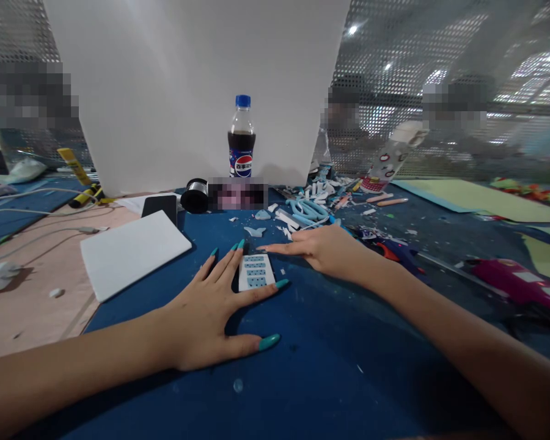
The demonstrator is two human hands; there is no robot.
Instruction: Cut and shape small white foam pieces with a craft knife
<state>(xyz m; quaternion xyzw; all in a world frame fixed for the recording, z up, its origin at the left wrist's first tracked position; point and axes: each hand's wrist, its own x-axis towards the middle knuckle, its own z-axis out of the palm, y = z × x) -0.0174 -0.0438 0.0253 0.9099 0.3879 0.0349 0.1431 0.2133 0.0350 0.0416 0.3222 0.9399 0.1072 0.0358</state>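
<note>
My left hand (206,305) lies flat on the blue table mat (302,379), fingers spread and tipped with long teal nails. Between its fingers is a small white card (243,278) printed with rows of light blue, dotted patches. Its index finger lies across the card's lower right corner. From the right reaches my right hand (332,252), its index finger stretched out near the card's top edge. The other fingers of that hand are partly hidden, and no held object shows. Small light blue cut-out pieces (255,232) lie just beyond the card.
At the back stand a cola bottle (242,140) and a wire spool (195,195). Blue-handled pliers (309,209) lie among white scraps. To the left are a white sheet (135,253) and a dark phone (160,206). A magenta glue gun (517,281) lies at right.
</note>
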